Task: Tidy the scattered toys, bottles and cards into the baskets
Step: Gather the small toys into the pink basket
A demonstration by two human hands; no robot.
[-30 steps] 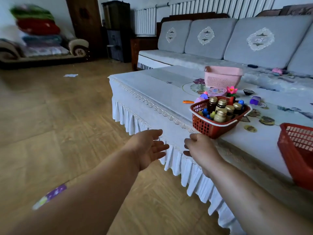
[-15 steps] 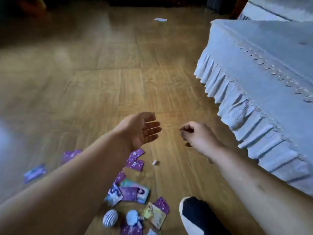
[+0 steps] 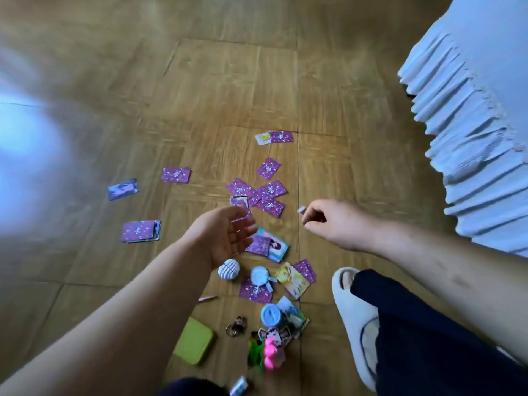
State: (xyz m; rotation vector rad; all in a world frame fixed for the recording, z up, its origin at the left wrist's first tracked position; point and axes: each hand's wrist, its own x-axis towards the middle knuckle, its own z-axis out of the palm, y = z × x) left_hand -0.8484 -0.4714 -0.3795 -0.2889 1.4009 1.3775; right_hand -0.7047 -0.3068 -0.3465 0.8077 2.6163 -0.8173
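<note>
Several purple-backed cards lie scattered on the wooden floor, some of them picture side up. Nearer to me are a striped white ball, a pale blue round toy, a blue-lidded jar, a green box and a pink flower toy. My left hand hovers above the cards with straight fingers and holds nothing. My right hand hangs with loosely curled fingers beside a small white piece. No basket is in view.
The table's pleated white cloth skirt hangs at the right. My foot in a white slipper stands at the lower right beside the toys. A keyring lies by the green box. Bare floor stretches to the left and far side.
My view has swung down from the table and its baskets to the floor. Both hands have come low over the scattered cards, and more toys now show near my feet.
</note>
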